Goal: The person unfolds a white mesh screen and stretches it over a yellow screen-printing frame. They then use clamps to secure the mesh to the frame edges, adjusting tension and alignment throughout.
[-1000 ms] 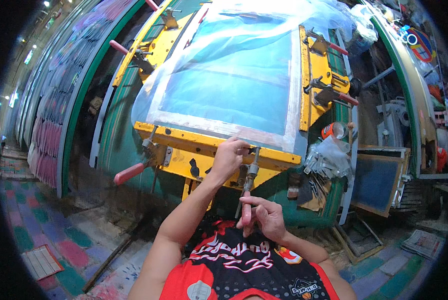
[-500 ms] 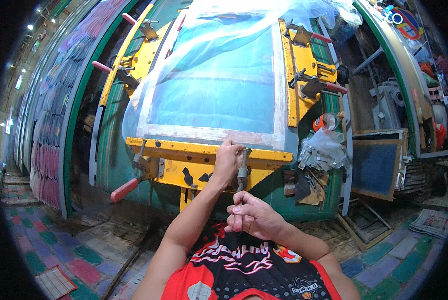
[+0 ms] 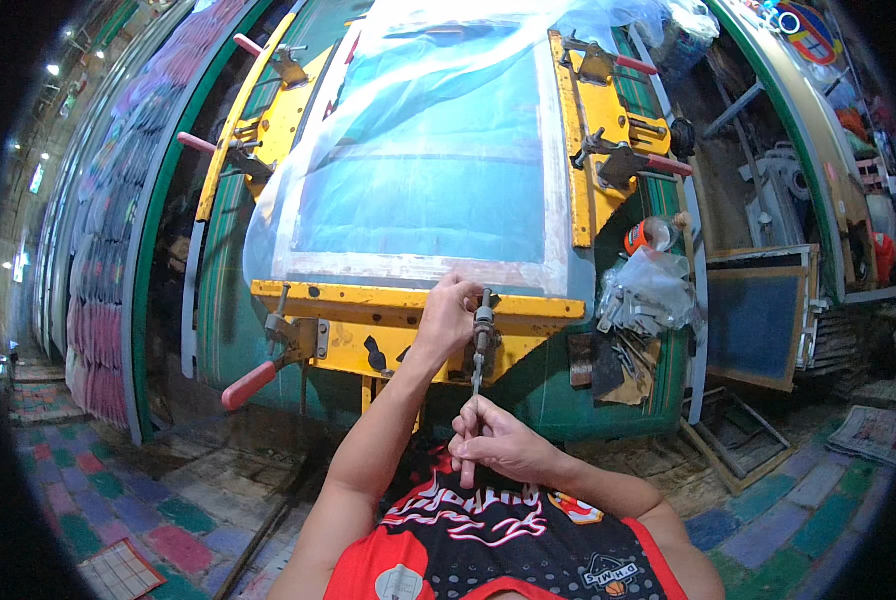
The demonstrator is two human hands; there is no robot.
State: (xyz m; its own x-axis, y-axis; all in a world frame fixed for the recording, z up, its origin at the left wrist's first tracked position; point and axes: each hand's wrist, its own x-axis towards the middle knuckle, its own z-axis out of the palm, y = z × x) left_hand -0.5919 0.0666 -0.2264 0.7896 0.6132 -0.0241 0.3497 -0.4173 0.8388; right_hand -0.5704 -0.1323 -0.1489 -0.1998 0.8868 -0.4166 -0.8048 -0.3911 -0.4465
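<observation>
My right hand [image 3: 505, 441] is closed around the pink-gripped handle of a toggle clamp [image 3: 483, 335] at the near side. The clamp's handle points down toward me, and its threaded spindle rises by the edge of the yellow metal bar [image 3: 388, 300]. Just left of that spindle, my left hand [image 3: 450, 315] rests at the bar with its fingers bent together; what they pinch, if anything, is hidden. Beyond the bar lies a pale-edged frame [image 3: 368, 267] under loose translucent mesh [image 3: 418, 200]. A second clamp handle [image 3: 249, 385], pink, stands free at the left.
Yellow side brackets [image 3: 603, 150] with pink-handled clamps flank the frame. To the right sit an orange-labelled jar [image 3: 651, 236], a crumpled plastic bag [image 3: 648, 292] and loose metal tools [image 3: 623, 360]. Stacked framed screens [image 3: 758, 320] lean farther right; hanging fabric [image 3: 108, 230] lines the left.
My right hand has drawn the clamp handle a little down toward me, and the clamp has straightened out. My left hand has shifted slightly left.
</observation>
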